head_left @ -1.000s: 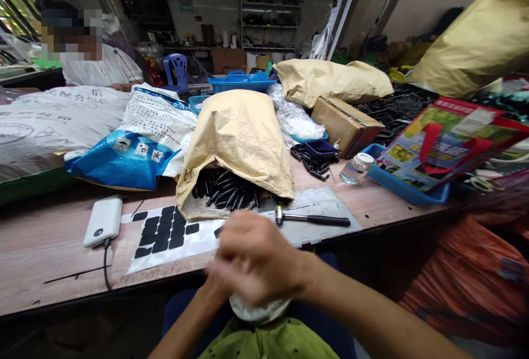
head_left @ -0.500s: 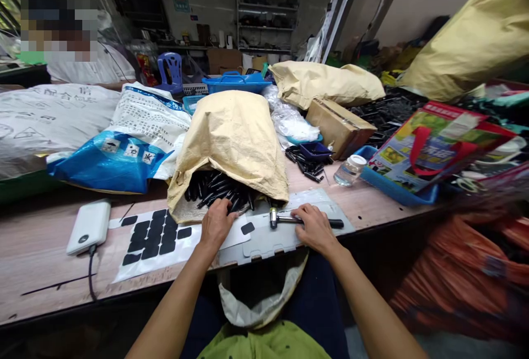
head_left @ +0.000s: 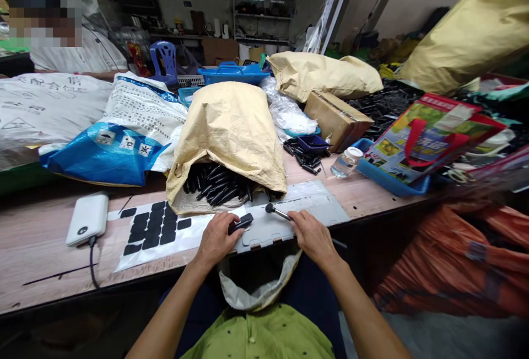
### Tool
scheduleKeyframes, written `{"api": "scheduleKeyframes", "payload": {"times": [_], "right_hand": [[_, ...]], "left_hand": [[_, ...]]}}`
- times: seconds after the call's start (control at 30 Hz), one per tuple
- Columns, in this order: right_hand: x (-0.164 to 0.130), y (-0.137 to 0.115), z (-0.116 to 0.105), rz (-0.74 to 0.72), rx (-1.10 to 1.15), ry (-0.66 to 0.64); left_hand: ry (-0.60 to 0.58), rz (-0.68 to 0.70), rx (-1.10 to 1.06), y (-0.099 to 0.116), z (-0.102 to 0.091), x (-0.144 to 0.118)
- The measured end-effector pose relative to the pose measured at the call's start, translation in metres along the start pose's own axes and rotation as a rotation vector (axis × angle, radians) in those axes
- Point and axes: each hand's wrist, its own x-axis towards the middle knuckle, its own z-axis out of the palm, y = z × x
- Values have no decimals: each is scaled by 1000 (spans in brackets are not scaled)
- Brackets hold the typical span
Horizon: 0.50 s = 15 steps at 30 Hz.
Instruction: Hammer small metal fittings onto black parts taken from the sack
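My left hand is closed on a black pen-shaped piece, held just over the front of the work board. In my right hand is a small hammer, gripped by its shaft with the head pointing left; its dark handle end sticks out beyond my hand. Behind both hands lies a tan woven sack, its mouth facing me and several black pieces spilling inside the opening. Under the hammer is a grey flat board. A white sheet with black rounded squares lies left of my left hand.
A white power bank with a cable is at the left. To the right stand a clear jar, a cardboard box and a blue tray under a colourful bag. A pale bag hangs at the table edge. Another person sits at far left.
My left hand has come away from the sack's mouth with a black piece. My right hand has taken up the hammer, which lay on the board, and tilted it.
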Motion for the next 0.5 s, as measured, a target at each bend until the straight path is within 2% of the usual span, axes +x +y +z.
{"api": "scheduleKeyframes", "payload": {"times": [0.17, 0.3, 0.4, 0.5], "right_hand": [[-21, -13, 6, 182, 234, 5], [-36, -19, 15, 211, 454, -21], [-45, -26, 17, 251, 512, -43], [-50, -37, 14, 297, 537, -1]], "left_hand": [[-39, -13, -47, -7, 4, 14], [-15, -36, -116, -11, 5, 15], [18, -55, -127, -3, 8, 13], [16, -69, -112, 12, 15, 11]]}}
